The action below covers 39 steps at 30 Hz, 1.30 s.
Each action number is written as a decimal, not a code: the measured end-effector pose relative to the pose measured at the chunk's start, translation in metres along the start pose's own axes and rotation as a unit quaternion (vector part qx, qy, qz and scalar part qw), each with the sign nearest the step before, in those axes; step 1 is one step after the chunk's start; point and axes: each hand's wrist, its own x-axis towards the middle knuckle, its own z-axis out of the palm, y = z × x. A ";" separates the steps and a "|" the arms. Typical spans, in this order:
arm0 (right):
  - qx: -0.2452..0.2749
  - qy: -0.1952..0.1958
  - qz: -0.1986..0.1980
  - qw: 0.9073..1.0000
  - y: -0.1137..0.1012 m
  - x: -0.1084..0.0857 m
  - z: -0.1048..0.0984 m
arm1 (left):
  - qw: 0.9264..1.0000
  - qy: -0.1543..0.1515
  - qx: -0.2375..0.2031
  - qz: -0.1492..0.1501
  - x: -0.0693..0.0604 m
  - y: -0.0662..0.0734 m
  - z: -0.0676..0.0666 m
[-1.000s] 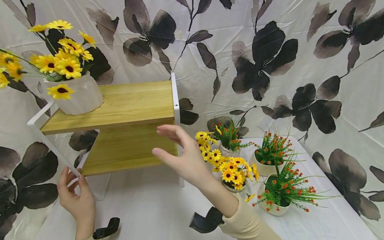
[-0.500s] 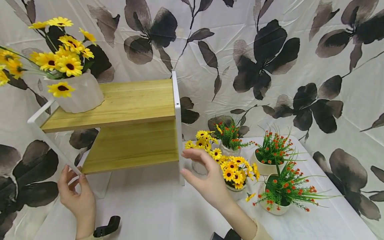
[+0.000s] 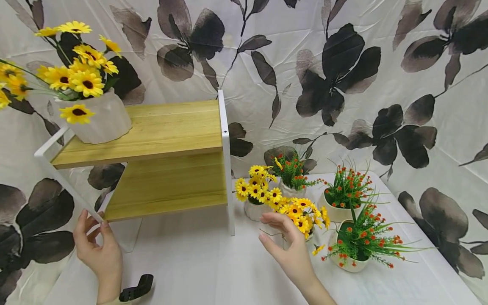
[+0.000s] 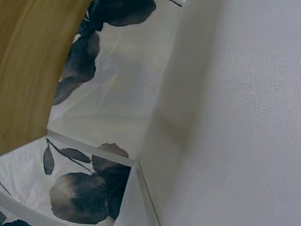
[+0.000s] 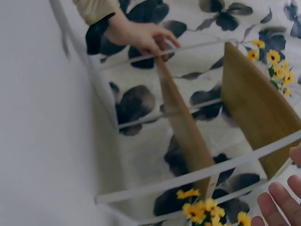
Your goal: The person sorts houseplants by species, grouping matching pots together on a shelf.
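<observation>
My left hand (image 3: 100, 258) grips the white side frame (image 3: 70, 188) of a two-tier shelf with wooden boards (image 3: 175, 123), at the lower board's front left corner. The right wrist view also shows the left hand (image 5: 146, 36) on the frame. My right hand (image 3: 291, 254) is held over the table with thumb and fingers apart and nothing between them. Just beyond its fingers stands a small pot of yellow flowers (image 3: 301, 212), partly hidden by the hand. Another potted yellow flower plant (image 3: 259, 190) is nearer the shelf's right leg.
A large white pot (image 3: 104, 123) of yellow sunflowers stands on the top board's left end. Several red-flowered plants are grouped at the right: one at the back (image 3: 292, 173), one in the middle (image 3: 345, 188) and one in front (image 3: 354, 241). Floral cloth (image 3: 343, 76) hangs behind the white table (image 3: 198, 267).
My right hand has moved right and down, from in front of the shelf's lower board to beside the yellow flower pots. The left hand stays on the frame.
</observation>
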 end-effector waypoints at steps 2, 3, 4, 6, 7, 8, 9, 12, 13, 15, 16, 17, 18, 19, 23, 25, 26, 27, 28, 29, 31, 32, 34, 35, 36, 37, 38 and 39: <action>-0.008 0.011 0.011 1.000 0.006 -0.007 -0.004 | 1.000 -0.001 0.000 0.000 0.000 0.001 0.000; -0.012 0.016 0.019 1.000 0.009 -0.010 -0.006 | 1.000 0.000 -0.003 0.000 0.000 0.002 0.000; -0.017 0.021 0.027 0.999 0.011 -0.013 -0.007 | 1.000 0.000 -0.005 0.000 0.000 0.002 0.000; -0.025 0.030 0.045 0.998 0.016 -0.020 -0.011 | 1.000 0.000 -0.008 -0.001 0.000 0.002 0.000; -0.029 0.034 0.056 0.997 0.018 -0.023 -0.012 | 1.000 0.000 -0.008 -0.001 -0.001 0.003 0.000; -0.034 0.039 0.072 0.996 0.020 -0.026 -0.014 | 1.000 0.001 -0.009 -0.003 0.000 0.003 0.000; -0.039 0.044 0.086 0.995 0.022 -0.029 -0.015 | 1.000 0.001 -0.010 -0.004 0.000 0.003 0.000; -0.052 0.058 0.124 0.989 0.028 -0.039 -0.019 | 1.000 0.000 -0.010 -0.009 -0.001 0.003 0.000; -0.053 0.063 0.134 0.988 0.030 -0.042 -0.020 | 1.000 0.000 -0.009 -0.009 -0.001 0.004 0.000; -0.065 0.071 0.146 0.985 0.036 -0.049 -0.022 | 1.000 0.000 -0.009 -0.011 -0.001 0.005 -0.001; -0.073 0.073 0.152 0.983 0.038 -0.052 -0.023 | 1.000 0.000 -0.010 -0.011 -0.001 0.006 -0.001; -0.080 0.076 0.158 0.981 0.041 -0.055 -0.024 | 1.000 0.000 -0.009 -0.011 -0.001 0.006 -0.001; -0.087 0.078 0.165 0.979 0.043 -0.058 -0.025 | 1.000 0.000 -0.011 -0.011 -0.001 0.007 -0.001; -0.095 0.079 0.174 0.977 0.045 -0.060 -0.025 | 1.000 0.000 -0.011 -0.011 -0.001 0.007 -0.001; -0.119 0.085 0.215 0.965 0.053 -0.069 -0.029 | 1.000 0.000 -0.013 -0.012 -0.001 0.007 0.000; -0.129 0.090 0.235 0.959 0.056 -0.072 -0.032 | 1.000 0.001 -0.013 -0.013 -0.001 0.007 0.000; -0.134 0.093 0.244 0.956 0.057 -0.073 -0.033 | 1.000 0.001 -0.014 -0.013 -0.001 0.006 0.000; -0.141 0.095 0.251 0.953 0.059 -0.073 -0.035 | 1.000 0.001 -0.015 -0.015 -0.001 0.006 0.000; -0.147 0.097 0.258 0.950 0.060 -0.074 -0.036 | 1.000 0.000 -0.014 -0.016 -0.001 0.006 0.000; -0.153 0.100 0.264 0.947 0.062 -0.074 -0.038 | 1.000 0.001 -0.014 -0.015 -0.001 0.006 0.000; -0.165 0.106 0.274 0.942 0.063 -0.074 -0.042 | 1.000 0.001 -0.013 -0.015 -0.001 0.005 0.001; -0.169 0.110 0.276 0.940 0.064 -0.074 -0.044 | 1.000 0.001 -0.012 -0.013 -0.001 0.005 0.001; -0.179 0.117 0.277 0.937 0.066 -0.073 -0.048 | 1.000 0.000 -0.008 -0.010 -0.001 0.005 0.001; -0.182 0.119 0.274 0.937 0.067 -0.073 -0.050 | 1.000 0.000 -0.009 -0.009 -0.001 0.005 0.001; -0.184 0.121 0.271 0.937 0.068 -0.073 -0.051 | 1.000 -0.001 -0.008 -0.009 -0.001 0.005 0.001; -0.185 0.122 0.268 0.937 0.069 -0.073 -0.053 | 1.000 -0.002 -0.006 -0.009 -0.001 0.005 0.000; -0.185 0.122 0.267 0.938 0.071 -0.072 -0.055 | 1.000 -0.002 -0.004 -0.009 -0.001 0.006 0.000; -0.187 0.120 0.268 0.937 0.073 -0.072 -0.057 | 1.000 -0.003 -0.004 -0.011 -0.001 0.006 0.000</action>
